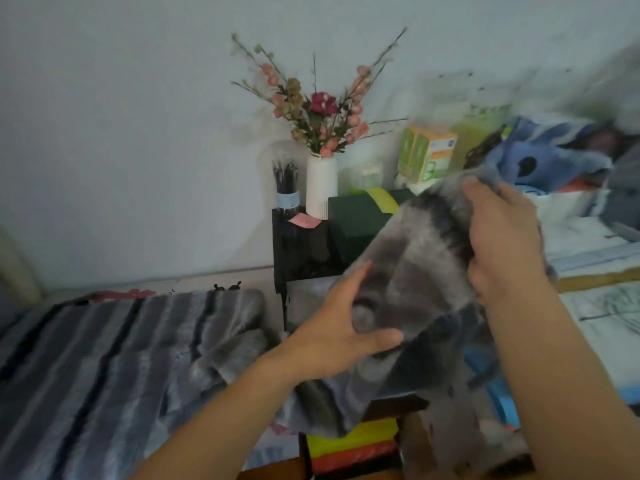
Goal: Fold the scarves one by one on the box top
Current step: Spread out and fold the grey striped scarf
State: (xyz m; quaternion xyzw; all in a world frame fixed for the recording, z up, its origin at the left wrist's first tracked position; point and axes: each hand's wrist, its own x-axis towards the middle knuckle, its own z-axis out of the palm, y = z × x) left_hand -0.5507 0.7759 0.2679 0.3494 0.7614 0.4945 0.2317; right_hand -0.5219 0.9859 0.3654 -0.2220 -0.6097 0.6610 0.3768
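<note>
A fluffy grey scarf is held up in the air between both hands. My right hand grips its upper edge, fingers curled over the fabric. My left hand pinches its lower left part between thumb and fingers. The rest of the scarf hangs down over an open box at the bottom centre, whose top is mostly hidden. A striped grey and black scarf lies spread flat at the left.
A black shelf stands behind with a white vase of flowers, a jar of pens and a dark green box. Yellow and red fabric lies inside the box. A bed with blue bedding is at the right.
</note>
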